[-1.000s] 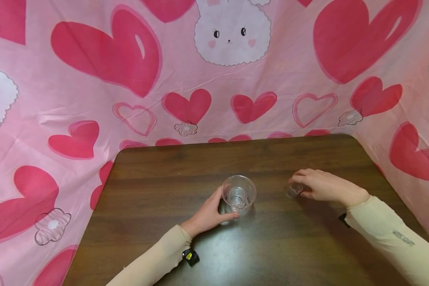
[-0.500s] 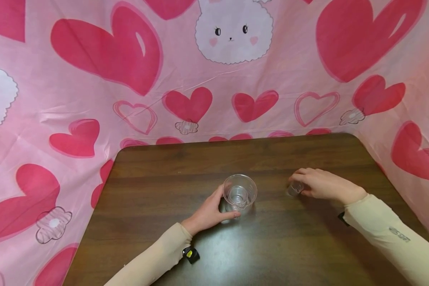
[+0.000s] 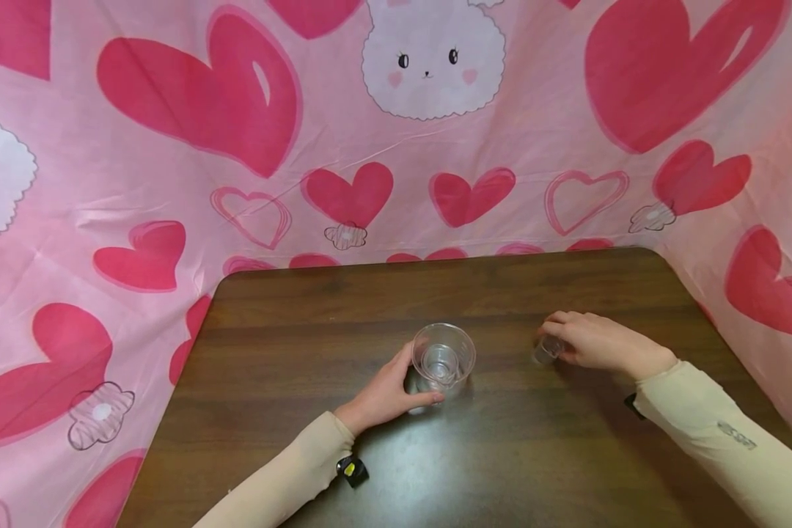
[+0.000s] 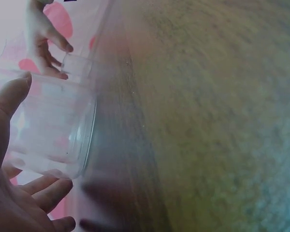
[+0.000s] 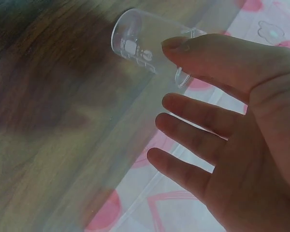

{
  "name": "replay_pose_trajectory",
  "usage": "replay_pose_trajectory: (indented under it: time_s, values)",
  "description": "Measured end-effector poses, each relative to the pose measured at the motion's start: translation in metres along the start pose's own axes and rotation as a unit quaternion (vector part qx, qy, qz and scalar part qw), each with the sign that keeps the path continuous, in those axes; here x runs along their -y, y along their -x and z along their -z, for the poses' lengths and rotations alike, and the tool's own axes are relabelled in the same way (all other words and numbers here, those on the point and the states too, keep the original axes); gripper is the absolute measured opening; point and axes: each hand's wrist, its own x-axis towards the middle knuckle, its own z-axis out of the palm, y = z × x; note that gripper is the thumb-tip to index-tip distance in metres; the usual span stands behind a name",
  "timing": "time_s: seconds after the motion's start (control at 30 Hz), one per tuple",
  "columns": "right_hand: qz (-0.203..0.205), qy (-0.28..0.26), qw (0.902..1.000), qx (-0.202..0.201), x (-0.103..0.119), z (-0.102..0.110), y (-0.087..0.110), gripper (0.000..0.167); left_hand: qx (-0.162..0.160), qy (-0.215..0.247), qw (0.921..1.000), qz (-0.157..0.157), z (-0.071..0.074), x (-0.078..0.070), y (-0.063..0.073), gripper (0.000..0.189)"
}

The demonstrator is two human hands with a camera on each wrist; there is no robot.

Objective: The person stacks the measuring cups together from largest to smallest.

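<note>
My left hand (image 3: 388, 390) grips a wide clear beaker (image 3: 462, 367) from its left side, thumb at the front and fingers round the far wall. A smaller beaker-like rim (image 3: 439, 361) shows inside it in the head view. To the right, my right hand (image 3: 597, 342) holds a small clear glass beaker (image 3: 546, 351) close over the tabletop. In the right wrist view, the thumb (image 5: 198, 53) lies against this small beaker near its rim; white printed marks (image 5: 130, 47) show on its side. The index finger is hidden there, and the other fingers (image 5: 183, 169) are held away from the glass.
Both beakers are at the brown wooden table (image 3: 290, 330), with a gap of bare wood between them. Pink cloth (image 3: 528, 147) printed with hearts hangs along the table's back and sides. A black strap device (image 3: 352, 470) sits at the left wrist.
</note>
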Motion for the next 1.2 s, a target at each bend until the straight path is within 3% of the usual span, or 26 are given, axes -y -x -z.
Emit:
replay_pose_trajectory:
  time_s: [0.57, 0.93, 1.2]
  values:
    - [0.026, 0.054, 0.9978, -0.028, 0.013, 0.016, -0.002, 0.039, -0.002, -0.005, 0.9999, -0.016, 0.001, 0.0, 0.001, 0.096]
    - [0.002, 0.056, 0.9984, -0.004, 0.022, 0.026, -0.006, 0.042, -0.014, -0.01, 0.9998, -0.01, -0.001, -0.001, 0.001, 0.092]
    - [0.008, 0.066, 0.9977, -0.012, 0.029, 0.034, -0.006, 0.043, -0.009, -0.006, 0.9999, -0.007, 0.0, 0.0, 0.0, 0.093]
